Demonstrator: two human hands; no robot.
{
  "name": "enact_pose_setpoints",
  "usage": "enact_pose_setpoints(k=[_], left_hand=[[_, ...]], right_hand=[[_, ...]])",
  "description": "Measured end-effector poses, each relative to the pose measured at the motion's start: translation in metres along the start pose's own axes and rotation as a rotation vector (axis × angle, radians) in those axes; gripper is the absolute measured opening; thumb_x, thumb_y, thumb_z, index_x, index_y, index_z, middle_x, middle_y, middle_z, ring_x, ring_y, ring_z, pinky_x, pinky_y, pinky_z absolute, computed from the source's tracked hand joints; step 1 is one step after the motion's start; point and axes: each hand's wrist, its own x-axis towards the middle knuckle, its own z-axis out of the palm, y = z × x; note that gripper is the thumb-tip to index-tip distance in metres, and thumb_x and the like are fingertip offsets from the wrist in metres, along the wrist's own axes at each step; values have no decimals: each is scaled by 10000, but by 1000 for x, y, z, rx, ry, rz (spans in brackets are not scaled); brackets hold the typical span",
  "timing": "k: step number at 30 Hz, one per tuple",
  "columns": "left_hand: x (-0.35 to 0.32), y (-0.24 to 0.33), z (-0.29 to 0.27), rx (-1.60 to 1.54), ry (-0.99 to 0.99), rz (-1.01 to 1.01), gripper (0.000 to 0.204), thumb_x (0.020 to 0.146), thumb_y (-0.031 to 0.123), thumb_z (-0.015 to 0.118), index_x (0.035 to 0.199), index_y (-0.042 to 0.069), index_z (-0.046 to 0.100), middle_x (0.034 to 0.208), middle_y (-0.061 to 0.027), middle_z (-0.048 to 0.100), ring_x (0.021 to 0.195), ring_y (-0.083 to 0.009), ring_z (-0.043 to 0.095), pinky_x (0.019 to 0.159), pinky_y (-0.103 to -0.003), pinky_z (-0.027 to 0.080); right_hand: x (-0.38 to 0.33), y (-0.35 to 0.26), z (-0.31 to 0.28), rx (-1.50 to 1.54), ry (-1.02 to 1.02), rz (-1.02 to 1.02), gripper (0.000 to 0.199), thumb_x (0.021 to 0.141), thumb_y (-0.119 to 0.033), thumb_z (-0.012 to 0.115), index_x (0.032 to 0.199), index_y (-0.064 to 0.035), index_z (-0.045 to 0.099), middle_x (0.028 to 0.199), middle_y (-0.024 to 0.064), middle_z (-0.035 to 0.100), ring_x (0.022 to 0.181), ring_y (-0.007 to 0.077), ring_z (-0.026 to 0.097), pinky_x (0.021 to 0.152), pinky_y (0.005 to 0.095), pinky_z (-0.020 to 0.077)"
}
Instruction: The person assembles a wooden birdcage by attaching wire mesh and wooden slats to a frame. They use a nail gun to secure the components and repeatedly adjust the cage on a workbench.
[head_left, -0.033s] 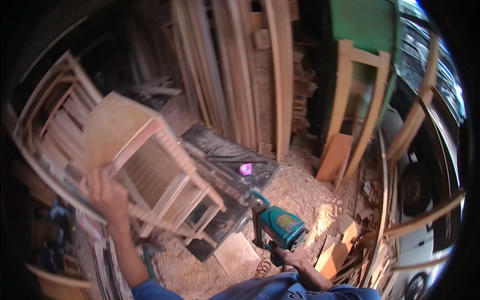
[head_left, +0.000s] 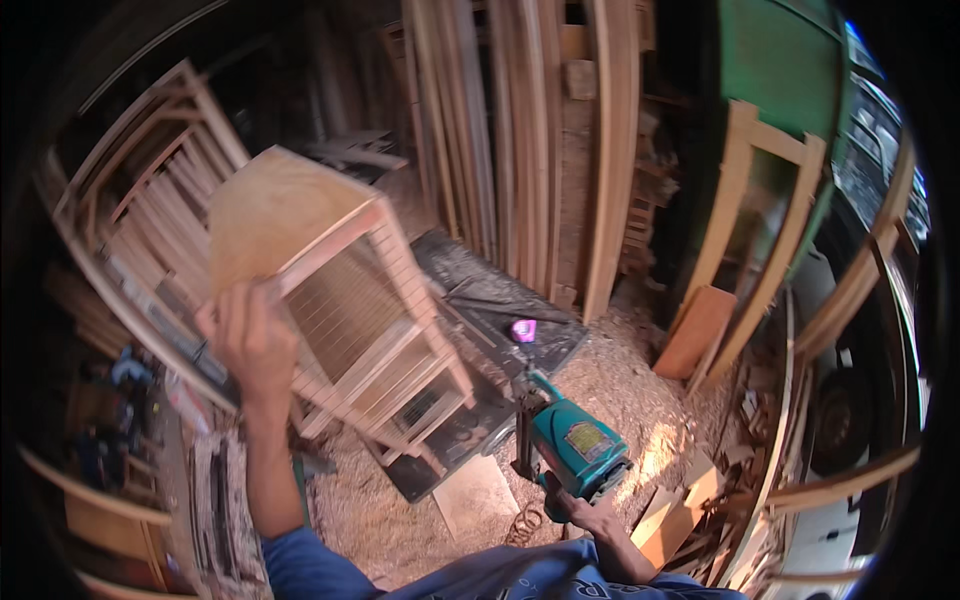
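Observation:
A wooden cabinet-like frame point(head_left: 285, 215), with a pale panel on one side and wire mesh in its openings, lies tilted on a dark worktable point(head_left: 470, 272). My left hand point(head_left: 255, 330) has its fingers curled over the near left edge of this frame. On the right, my right hand point(head_left: 590, 515) is wrapped around the handle of a teal nail gun point(head_left: 578, 440). The gun's nose points up and left, toward the worktable's near right side, apart from the frame. A coiled hose point(head_left: 524, 524) hangs by the gun. A small purple object point(head_left: 523, 330) sits on the table.
Long boards point(head_left: 520, 150) lean upright at the back. An arched wooden frame point(head_left: 740, 200) and a reddish board point(head_left: 698, 330) stand against a green panel point(head_left: 775, 80). Offcuts point(head_left: 690, 510) are piled at right. Sawdust covers the floor point(head_left: 590, 350). A slatted wooden piece point(head_left: 160, 220) stands left.
My view has turned slightly, so the whole scene sits farther right. Both hands keep their holds, the left on the frame's edge and the right on the nail gun.

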Motion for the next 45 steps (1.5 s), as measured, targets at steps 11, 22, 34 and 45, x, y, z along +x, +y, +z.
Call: enact_pose_setpoints(k=[11,22,34,45], left_hand=[[20,-2,-3,-127,249,78,181,709,-49,631,842,74,638,788,-41,543,774,-211,563,766,-397,360],[19,-3,-2,-136,225,71,195,671,-61,621,820,65,626,810,-61,550,793,-235,563,768,-394,358],[18,-1,2,-122,207,33,180,698,-38,625,828,85,639,802,-51,543,808,-233,558,773,-395,348],[19,2,5,-98,214,4,180,709,-34,633,834,94,636,792,-32,525,784,-215,533,802,-385,340]], right_hand=[[81,-238,108,505,-22,-501,45,869,-21,557,851,1,592,641,60,592,474,130,548,438,283,428],[110,-257,129,429,11,-553,186,838,-16,579,1021,18,582,626,45,571,465,132,558,426,294,430],[108,-260,120,419,-66,-485,242,868,-46,564,1100,25,570,627,53,536,472,151,536,452,301,435],[80,-244,53,1110,-292,-524,351,942,-139,533,1240,41,496,578,16,412,393,123,407,356,282,381]])
